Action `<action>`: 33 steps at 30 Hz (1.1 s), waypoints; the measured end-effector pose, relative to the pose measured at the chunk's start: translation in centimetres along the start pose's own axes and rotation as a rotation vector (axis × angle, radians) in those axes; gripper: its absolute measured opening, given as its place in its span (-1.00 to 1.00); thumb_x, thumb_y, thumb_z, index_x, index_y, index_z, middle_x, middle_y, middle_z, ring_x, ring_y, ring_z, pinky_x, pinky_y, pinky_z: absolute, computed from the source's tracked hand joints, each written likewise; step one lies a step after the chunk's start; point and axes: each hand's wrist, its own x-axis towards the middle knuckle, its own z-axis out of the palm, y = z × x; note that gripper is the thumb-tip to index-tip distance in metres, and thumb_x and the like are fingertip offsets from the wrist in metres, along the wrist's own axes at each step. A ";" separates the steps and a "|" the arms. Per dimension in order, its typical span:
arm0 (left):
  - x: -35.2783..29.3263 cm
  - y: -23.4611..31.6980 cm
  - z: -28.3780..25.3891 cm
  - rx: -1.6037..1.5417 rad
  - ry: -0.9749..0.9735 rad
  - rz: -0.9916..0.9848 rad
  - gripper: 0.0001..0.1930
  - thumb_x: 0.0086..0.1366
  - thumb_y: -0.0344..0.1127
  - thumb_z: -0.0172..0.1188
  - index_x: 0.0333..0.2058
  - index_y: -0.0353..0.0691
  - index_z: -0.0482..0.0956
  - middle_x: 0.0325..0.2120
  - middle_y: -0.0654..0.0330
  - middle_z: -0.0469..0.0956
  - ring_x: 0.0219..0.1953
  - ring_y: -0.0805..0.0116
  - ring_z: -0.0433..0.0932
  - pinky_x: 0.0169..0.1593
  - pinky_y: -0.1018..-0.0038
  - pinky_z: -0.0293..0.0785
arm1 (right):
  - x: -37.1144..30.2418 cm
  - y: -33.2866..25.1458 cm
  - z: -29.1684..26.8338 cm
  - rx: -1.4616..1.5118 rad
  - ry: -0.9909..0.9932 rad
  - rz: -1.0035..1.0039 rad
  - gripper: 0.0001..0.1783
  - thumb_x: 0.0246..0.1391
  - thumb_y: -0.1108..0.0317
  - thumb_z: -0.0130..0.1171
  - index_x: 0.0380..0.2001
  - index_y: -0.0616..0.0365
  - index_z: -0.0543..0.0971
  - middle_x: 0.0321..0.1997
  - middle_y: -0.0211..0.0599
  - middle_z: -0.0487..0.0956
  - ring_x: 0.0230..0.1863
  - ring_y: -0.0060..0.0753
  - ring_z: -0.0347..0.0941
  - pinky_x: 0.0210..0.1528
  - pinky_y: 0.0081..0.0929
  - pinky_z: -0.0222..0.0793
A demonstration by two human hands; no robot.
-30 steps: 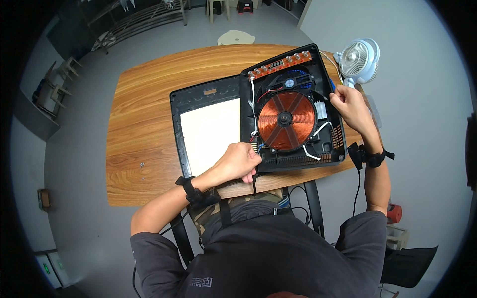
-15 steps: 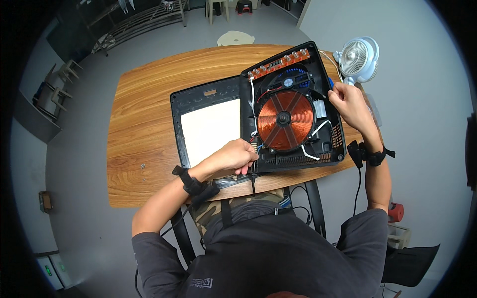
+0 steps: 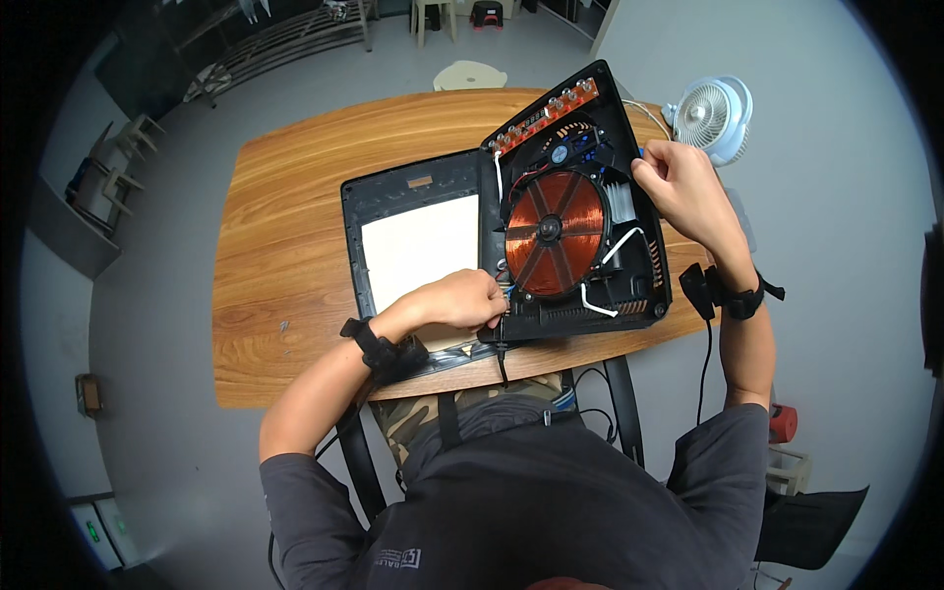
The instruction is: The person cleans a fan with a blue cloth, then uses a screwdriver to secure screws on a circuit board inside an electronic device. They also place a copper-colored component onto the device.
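Observation:
An opened induction cooker lies on the table in two halves. Its black base [image 3: 646, 258] holds a round copper coil [image 3: 580, 221], a cooling fan, an orange control board [image 3: 547, 116] and white leads. My right hand [image 3: 690, 197] has its fingers closed on the base's right rim, and that side is tilted up. A small blue bit shows beside the fingers; its kind is unclear. My left hand [image 3: 460, 298] is closed at the base's lower left corner, by the wires, fingertips partly hidden. Under my left wrist lies the top cover [image 3: 366, 202], inner side up, with a white panel.
The wooden table [image 3: 280, 231] has small screw-like bits [image 3: 284, 326] on its left part. A light blue fan [image 3: 710, 116] stands at the far right edge. A black power cord [image 3: 503, 366] hangs over the front edge. A pale stool [image 3: 470, 76] stands beyond the table.
The base's right side has risen, tipping it further toward the left. My right hand has moved up and slightly left with it. My left hand stays at the lower corner.

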 end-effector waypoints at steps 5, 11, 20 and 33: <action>-0.1 -1.6 -0.4 0.178 0.167 0.154 -0.63 0.39 -0.18 0.03 -0.50 -0.29 0.65 -0.64 0.18 0.62 -0.56 0.36 0.61 -0.33 0.37 0.52 | 0.6 -1.6 -0.8 -0.039 -0.020 -0.055 -0.59 0.07 0.29 0.12 -0.70 0.37 0.32 -0.77 -0.03 0.30 -0.69 -0.16 0.36 -0.50 -0.24 0.34; -3.5 3.6 -5.4 -0.019 0.456 0.201 -0.69 0.50 -0.17 0.09 -0.21 -0.35 0.60 -0.43 0.17 0.67 -0.46 0.49 0.59 -0.33 0.49 0.52 | 0.9 -3.5 -1.4 -0.147 -0.013 -0.134 -0.60 0.03 0.26 0.14 -0.69 0.38 0.37 -0.72 0.09 0.36 -0.64 0.12 0.36 -0.43 -0.13 0.38; -5.7 14.7 -7.1 -0.171 0.511 0.307 -0.54 0.54 0.07 0.01 -0.04 -0.28 0.57 -0.30 0.26 0.64 -0.45 0.59 0.52 -0.45 0.64 0.37 | 3.5 -7.6 -1.8 -0.203 -0.080 -0.243 -0.61 0.02 0.14 0.16 -0.57 0.31 0.66 -0.57 0.15 0.60 -0.44 0.22 0.62 -0.28 -0.05 0.57; -10.5 10.3 -9.8 -0.384 0.681 0.268 -0.67 0.46 -0.08 0.20 -0.15 -0.28 0.50 -0.57 0.36 0.54 -0.59 0.63 0.47 -0.56 0.66 0.28 | 7.3 -12.8 3.2 0.161 -0.131 -0.394 -0.50 0.35 0.02 0.03 -0.36 0.25 0.69 -0.49 0.03 0.65 -0.40 0.06 0.65 -0.23 -0.16 0.56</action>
